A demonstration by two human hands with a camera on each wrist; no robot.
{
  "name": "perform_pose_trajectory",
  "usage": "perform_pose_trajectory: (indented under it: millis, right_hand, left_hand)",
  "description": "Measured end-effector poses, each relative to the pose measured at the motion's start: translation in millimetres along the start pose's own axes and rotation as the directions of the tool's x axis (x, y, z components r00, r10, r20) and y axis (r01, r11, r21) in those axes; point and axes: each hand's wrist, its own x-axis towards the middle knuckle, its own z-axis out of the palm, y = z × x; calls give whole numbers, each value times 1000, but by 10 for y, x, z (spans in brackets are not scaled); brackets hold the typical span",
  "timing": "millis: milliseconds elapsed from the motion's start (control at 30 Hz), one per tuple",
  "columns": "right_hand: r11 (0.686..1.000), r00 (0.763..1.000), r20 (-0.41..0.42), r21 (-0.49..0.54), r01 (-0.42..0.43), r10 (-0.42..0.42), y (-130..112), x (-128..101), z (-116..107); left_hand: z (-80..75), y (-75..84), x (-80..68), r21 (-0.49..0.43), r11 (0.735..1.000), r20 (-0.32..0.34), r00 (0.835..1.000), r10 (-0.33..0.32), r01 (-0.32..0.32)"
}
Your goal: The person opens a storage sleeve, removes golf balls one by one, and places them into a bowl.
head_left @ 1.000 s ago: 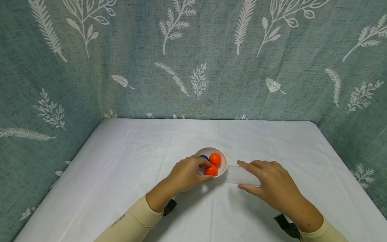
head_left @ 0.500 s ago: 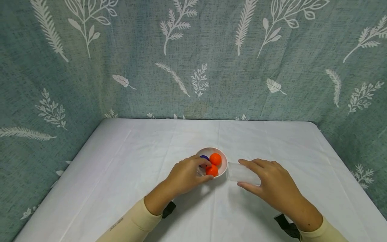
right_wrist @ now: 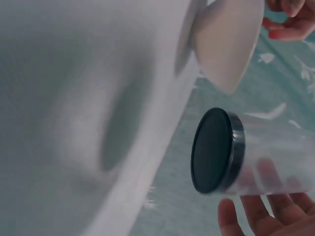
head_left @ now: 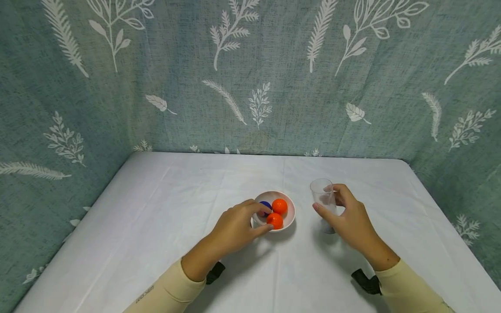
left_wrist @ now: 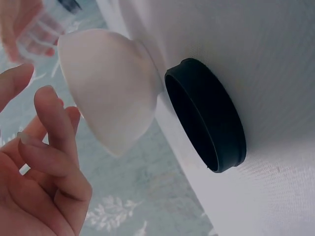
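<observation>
A small white bowl (head_left: 288, 216) sits mid-table with two orange balls (head_left: 279, 205) and a purple ball (head_left: 265, 204) in it. My left hand (head_left: 238, 228) rests at the bowl's near-left rim. Its fingers are loosely curled, with the thumb beside the nearer orange ball (head_left: 275, 221). From the left wrist, the bowl (left_wrist: 108, 88) appears from outside and the fingers (left_wrist: 51, 128) stand just off its wall, holding nothing. My right hand (head_left: 350, 219) grips a clear plastic cup (head_left: 322, 198) upright, right of the bowl. The cup (right_wrist: 275, 157) looks empty.
A white cloth covers the table (head_left: 156, 208). Teal leaf-print curtains (head_left: 250, 78) close it in at the back and both sides. A black round ring (left_wrist: 206, 113) shows near the bowl in the left wrist view. A black disc (right_wrist: 211, 150) shows at the cup's end.
The cup lay on its side with its mouth at the bowl; my right hand has tipped it upright and drawn it right, away from the bowl. My left hand has hardly moved.
</observation>
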Motion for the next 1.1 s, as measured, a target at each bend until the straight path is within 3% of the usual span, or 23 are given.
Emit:
perform_pose_trajectory:
  millis: [300, 633, 833, 1000, 1100]
  right_hand:
    - [994, 993, 102, 85, -73, 64, 164, 139, 3]
    - [991, 989, 131, 104, -89, 75, 307, 164, -12]
    - [990, 981, 152, 56, -126, 117, 347, 172, -35]
    - [992, 974, 202, 59, -115, 101, 363, 154, -68]
    - [996, 974, 219, 57, -73, 59, 374, 72, -152]
  left_hand:
    - [32, 11, 0, -9, 1000, 12, 1000, 9, -9]
    - [43, 38, 15, -8, 1000, 34, 999, 0, 0]
    - [32, 43, 19, -11, 1000, 34, 999, 6, -5]
    - [-9, 45, 7, -31, 999, 6, 1000, -6, 6]
    - [-77, 18, -14, -35, 999, -46, 999, -21, 20]
